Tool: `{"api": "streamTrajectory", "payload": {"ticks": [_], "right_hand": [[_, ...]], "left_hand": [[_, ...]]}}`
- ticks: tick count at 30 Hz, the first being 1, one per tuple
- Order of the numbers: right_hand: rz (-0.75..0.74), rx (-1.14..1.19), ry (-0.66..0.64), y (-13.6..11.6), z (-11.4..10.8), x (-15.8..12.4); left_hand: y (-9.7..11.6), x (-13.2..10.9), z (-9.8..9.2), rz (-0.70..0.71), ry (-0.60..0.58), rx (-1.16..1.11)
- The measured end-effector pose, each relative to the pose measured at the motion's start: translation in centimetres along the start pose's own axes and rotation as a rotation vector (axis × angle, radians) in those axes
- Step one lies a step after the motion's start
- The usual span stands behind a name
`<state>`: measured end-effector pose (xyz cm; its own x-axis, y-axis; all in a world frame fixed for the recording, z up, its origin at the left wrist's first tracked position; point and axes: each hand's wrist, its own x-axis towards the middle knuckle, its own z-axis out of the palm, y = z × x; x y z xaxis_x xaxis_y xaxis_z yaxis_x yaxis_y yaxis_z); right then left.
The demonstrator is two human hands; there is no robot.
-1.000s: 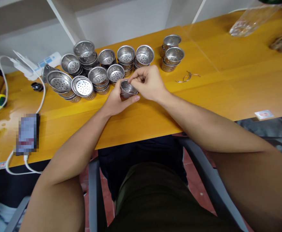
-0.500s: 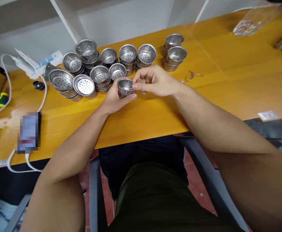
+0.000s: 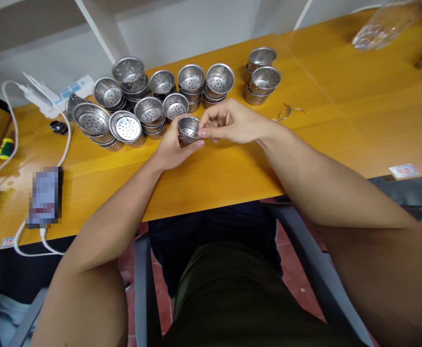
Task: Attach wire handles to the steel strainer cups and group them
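This looked like a small workshop or a home bench set up for piecework assembly. Many identical perforated metal cups (image 3: 149,110) stood in stacks along an orange wooden bench (image 3: 341,111), with loose wire clips (image 3: 286,112) beside them. A white power strip (image 3: 57,94) with cables, a phone (image 3: 45,195) and a plain white wall (image 3: 182,29) behind gave it an informal, makeshift look.

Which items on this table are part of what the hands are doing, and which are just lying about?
In use:
- perforated metal cup, held by the left hand
- right hand, fingers pinched at the cup's rim
- stacked perforated cups behind the hands
- two cups set apart to the right
- loose wire pieces

Lying about:
- white power strip and cable
- phone
- plastic bag
- small card
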<state>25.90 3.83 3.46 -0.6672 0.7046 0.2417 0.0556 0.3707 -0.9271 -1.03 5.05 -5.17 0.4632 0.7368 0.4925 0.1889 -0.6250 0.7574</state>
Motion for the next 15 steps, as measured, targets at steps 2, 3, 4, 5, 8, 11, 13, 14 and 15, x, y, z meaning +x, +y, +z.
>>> {"api": "streamTrajectory", "payload": {"ticks": [2,3,4,5,8,11,13,14,15], "right_hand": [[-0.003,-0.009,-0.015,0.2,-0.2,0.0],[-0.012,-0.015,-0.004,0.3,-0.3,-0.1],[-0.027,-0.025,0.027,0.4,-0.3,-0.1],[-0.046,-0.043,0.075,0.5,-0.4,-0.1],[-0.113,-0.166,0.231,0.6,-0.6,-0.4],[-0.16,-0.326,0.279,0.6,-0.6,-0.8],[-0.154,-0.393,0.276,0.6,-0.5,-0.9],[-0.141,-0.414,0.268,0.7,-0.3,-0.9],[-0.131,-0.43,0.252,0.9,-0.1,-0.9]], "left_hand": [[0.1,0.1,0.1,0.008,0.0,-0.005],[0.0,0.1,0.2,0.013,0.006,-0.009],[-0.2,0.2,0.3,0.016,0.016,-0.012],[-0.4,0.2,0.4,0.017,0.026,-0.016],[-1.1,0.3,0.8,0.005,0.055,-0.021],[-1.4,0.3,0.9,-0.001,0.065,-0.026],[-1.3,0.4,0.8,-0.005,0.074,-0.031],[-1.3,0.4,0.8,-0.008,0.081,-0.031],[-1.2,0.4,0.7,-0.01,0.086,-0.031]]}}
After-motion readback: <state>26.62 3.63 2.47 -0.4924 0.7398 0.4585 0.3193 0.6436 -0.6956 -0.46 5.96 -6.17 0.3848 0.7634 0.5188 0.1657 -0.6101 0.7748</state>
